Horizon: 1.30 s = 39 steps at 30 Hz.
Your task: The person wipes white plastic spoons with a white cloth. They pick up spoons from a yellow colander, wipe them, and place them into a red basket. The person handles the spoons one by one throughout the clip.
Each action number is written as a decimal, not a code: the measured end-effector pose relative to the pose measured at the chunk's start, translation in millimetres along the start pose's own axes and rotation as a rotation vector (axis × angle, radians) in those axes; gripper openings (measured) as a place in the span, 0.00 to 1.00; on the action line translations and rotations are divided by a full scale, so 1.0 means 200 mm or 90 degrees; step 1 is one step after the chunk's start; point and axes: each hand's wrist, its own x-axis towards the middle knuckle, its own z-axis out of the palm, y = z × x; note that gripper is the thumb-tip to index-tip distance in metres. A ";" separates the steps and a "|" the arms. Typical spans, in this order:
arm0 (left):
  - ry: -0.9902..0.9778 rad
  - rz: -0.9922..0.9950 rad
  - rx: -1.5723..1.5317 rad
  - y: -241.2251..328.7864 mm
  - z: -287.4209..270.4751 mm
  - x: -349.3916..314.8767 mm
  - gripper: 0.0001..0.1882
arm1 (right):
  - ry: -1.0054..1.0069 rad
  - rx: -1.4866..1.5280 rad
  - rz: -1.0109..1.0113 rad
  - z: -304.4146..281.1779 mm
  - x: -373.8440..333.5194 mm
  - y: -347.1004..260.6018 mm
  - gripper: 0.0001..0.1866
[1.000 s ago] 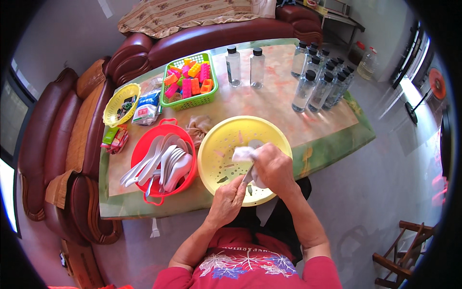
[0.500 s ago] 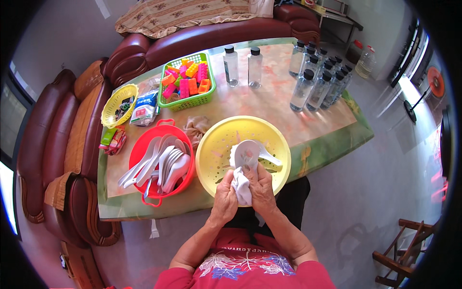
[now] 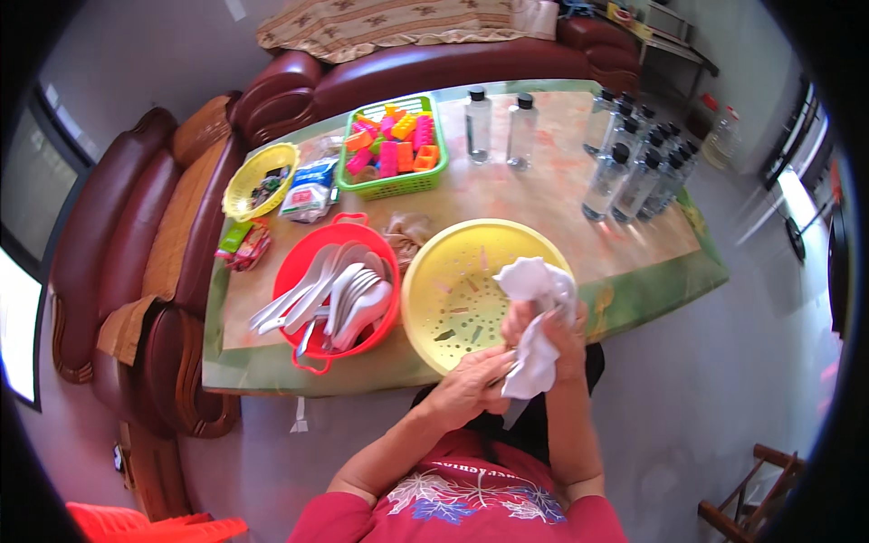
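Over the near right side of a yellow colander, both my hands are closed round a bunched white cloth. My right hand grips the cloth, part of which spreads above the fingers. My left hand pinches at the cloth's lower left; a pale end pokes out below it, apparently the spoon, otherwise hidden by cloth and fingers. Left of the colander, a red basket with handles holds several white spoons and a fork-like piece. A crumpled brown cloth lies between the two containers.
Farther back stand a green basket of colourful toy bricks, a yellow basket with small dark items, and plastic packets. Two clear bottles stand apart from a cluster of bottles at right. Maroon sofas border the table.
My hands have shifted right, and the white cloth now covers the spoon whose bowl was showing. The whole view has swung, bringing a red plastic object into the lower left corner.
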 end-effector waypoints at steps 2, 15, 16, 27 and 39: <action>0.080 0.187 0.219 -0.03 0.03 0.03 0.10 | 0.110 -0.042 0.031 0.00 0.02 -0.03 0.20; 0.143 0.435 0.330 -0.09 0.02 0.04 0.08 | 0.252 -0.122 0.114 0.09 0.03 0.04 0.19; 0.173 0.387 0.345 -0.05 0.01 0.03 0.08 | 0.222 -0.053 0.137 0.09 0.00 0.07 0.19; 0.241 0.360 0.227 0.00 -0.04 0.08 0.14 | 0.167 -0.533 -0.157 0.08 -0.15 0.02 0.06; 0.114 0.303 0.207 -0.06 -0.06 0.03 0.17 | -0.059 -0.849 -0.348 0.10 -0.08 0.02 0.18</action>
